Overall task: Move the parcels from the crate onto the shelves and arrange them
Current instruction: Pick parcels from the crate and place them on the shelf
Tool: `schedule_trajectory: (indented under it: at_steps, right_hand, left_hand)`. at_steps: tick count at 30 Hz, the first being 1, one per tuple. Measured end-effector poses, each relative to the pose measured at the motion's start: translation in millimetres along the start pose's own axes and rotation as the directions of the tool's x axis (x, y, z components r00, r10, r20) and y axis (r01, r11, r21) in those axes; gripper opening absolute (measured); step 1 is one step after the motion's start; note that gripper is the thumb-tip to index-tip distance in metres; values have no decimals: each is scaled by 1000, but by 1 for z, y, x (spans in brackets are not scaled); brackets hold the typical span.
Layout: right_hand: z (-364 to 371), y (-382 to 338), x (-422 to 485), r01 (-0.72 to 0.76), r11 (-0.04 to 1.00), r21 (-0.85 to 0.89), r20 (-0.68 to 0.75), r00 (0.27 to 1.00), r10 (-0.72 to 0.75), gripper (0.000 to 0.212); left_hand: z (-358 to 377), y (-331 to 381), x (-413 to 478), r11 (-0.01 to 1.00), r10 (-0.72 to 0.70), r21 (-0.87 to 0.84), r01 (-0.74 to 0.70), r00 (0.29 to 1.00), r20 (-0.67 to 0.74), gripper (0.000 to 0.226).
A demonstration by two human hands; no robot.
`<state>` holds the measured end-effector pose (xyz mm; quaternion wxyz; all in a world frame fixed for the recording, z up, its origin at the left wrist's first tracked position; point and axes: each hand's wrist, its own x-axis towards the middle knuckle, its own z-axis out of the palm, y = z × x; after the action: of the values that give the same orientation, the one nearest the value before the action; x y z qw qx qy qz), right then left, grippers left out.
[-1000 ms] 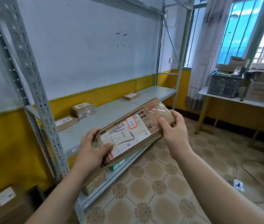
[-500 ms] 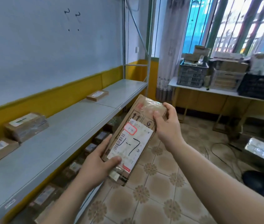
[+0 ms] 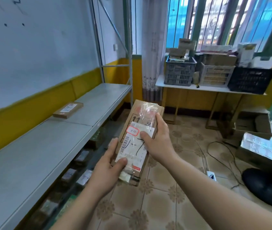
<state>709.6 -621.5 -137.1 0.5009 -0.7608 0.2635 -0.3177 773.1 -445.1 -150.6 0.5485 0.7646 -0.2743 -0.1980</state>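
Observation:
A long brown cardboard parcel [image 3: 142,117] with a white label and clear tape is held in the air beside the grey metal shelf [image 3: 40,146]. My left hand [image 3: 107,168] grips its near end, thumb on the label. My right hand [image 3: 158,140] holds its right side near the middle, thumb across the label. One flat parcel [image 3: 68,110] lies on the shelf by the wall. Several parcels [image 3: 82,156] sit on the lower shelf, partly hidden.
A white table [image 3: 203,87] under the window carries a grey crate [image 3: 179,72], a white crate [image 3: 216,74] and a black crate [image 3: 250,79]. A fan base [image 3: 266,186], cables and cardboard boxes [image 3: 251,130] stand on the tiled floor at the right.
The view has swung right along the shelf toward the window. The parcel has turned from crosswise to lengthwise away from me, and my right hand has slid down its side toward the label.

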Motion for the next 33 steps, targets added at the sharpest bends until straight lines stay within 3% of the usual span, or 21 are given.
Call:
schedule_trajectory:
  at_steps: [8,15,22,27,33]
  right_hand:
    - [-41,57,158,-69,997,38,103,993,65,78]
    - [-20,101,268,-158,987,11,263,953,149,73]
    - [36,145,378,-196,973,-123,312,923,226,83]
    - [50,153,458,-185,919,-347,333,892,305,80]
    - [52,174,547,-164,902,-400,339,887,312,78]
  left_hand:
    - [68,18,146,1000,-27,9,27,1000,-6,57]
    - [83,0,243,992,-121,19,122,992,-32,52]
    - [74,-39,369,978,-207,-18,207,978,-24,55]
    - [68,-48,470,975,-222,8,222,975,6,56]
    - [76,-44,556,972,-223,86,220,974,31,53]
